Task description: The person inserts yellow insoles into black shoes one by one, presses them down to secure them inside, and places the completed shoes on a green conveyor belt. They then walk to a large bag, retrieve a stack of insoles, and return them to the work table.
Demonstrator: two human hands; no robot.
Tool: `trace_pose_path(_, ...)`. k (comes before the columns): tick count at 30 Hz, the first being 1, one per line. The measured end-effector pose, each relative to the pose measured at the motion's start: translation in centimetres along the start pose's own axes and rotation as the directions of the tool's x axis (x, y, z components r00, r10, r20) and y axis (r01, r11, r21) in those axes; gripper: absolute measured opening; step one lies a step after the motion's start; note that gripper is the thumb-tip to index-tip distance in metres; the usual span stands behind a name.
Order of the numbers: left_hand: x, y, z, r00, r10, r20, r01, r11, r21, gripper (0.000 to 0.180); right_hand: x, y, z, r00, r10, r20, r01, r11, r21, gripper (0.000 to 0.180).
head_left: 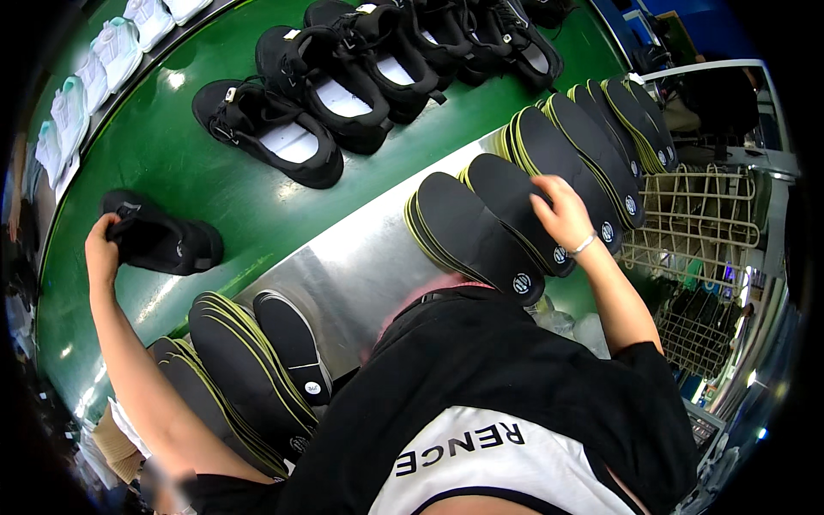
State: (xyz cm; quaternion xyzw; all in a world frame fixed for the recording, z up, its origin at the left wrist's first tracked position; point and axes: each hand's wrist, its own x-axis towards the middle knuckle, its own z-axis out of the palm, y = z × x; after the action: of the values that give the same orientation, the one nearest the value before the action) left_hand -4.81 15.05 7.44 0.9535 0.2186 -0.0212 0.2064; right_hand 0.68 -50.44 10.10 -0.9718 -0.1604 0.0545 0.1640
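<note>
At the left, my left hand (101, 251) is closed on the edge of a black shoe (167, 239), which lies at the green table's left part. The fingers curl over the shoe's far side. My right hand (564, 216) hovers over or just touches a stack of black insoles (506, 202) with yellow-green edges, its fingers apart and thumb stretched out. Nothing shows in it, and I cannot tell whether it touches the top insole. A neighbouring insole stack (468, 227) lies to its left.
Several black shoes (287, 142) with white inside stand in a row on the green table (202, 172). More insole stacks (249, 352) lie at the lower left, on a metal strip (343, 249). White shoes (116, 51) line the far left. A wire rack (695, 215) stands at the right.
</note>
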Motion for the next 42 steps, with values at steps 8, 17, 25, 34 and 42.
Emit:
trace_pose_path(8, 0.9, 15.9, -2.0, 0.975, 0.0, -0.223, 0.112, 0.863, 0.493, 0.04, -5.5, 2.0, 2.1, 0.941, 0.276, 0.194, -0.2, 0.92, -0.337, 0.057)
trace_pose_path(17, 2.3, 21.2, 12.2, 0.893, 0.299, -0.337, -0.363, 0.921, -0.143, 0.055, -4.8, 1.4, 2.1, 0.915, 0.352, 0.197, -0.248, 0.876, -0.413, 0.044)
trace_pose_path(25, 4.0, 17.4, 12.6, 0.977, 0.201, 0.07, -0.096, 0.71, -0.697, 0.026, -5.3, 2.4, 1.5, 0.94, 0.285, 0.188, -0.172, 0.871, -0.46, 0.042)
trace_pose_path(34, 2.8, 16.6, 11.9, 0.921, 0.18, 0.345, 0.232, 0.458, -0.858, 0.021, -4.7, 2.3, -3.5, 0.992, 0.127, -0.021, -0.126, 0.991, 0.049, 0.018)
trace_pose_path(42, 2.9, 16.4, 12.5, 0.939, 0.19, 0.288, 0.196, 0.392, -0.899, 0.022, 4.6, -7.9, -3.3, 0.795, -0.144, 0.59, -0.473, 0.462, 0.75, 0.03)
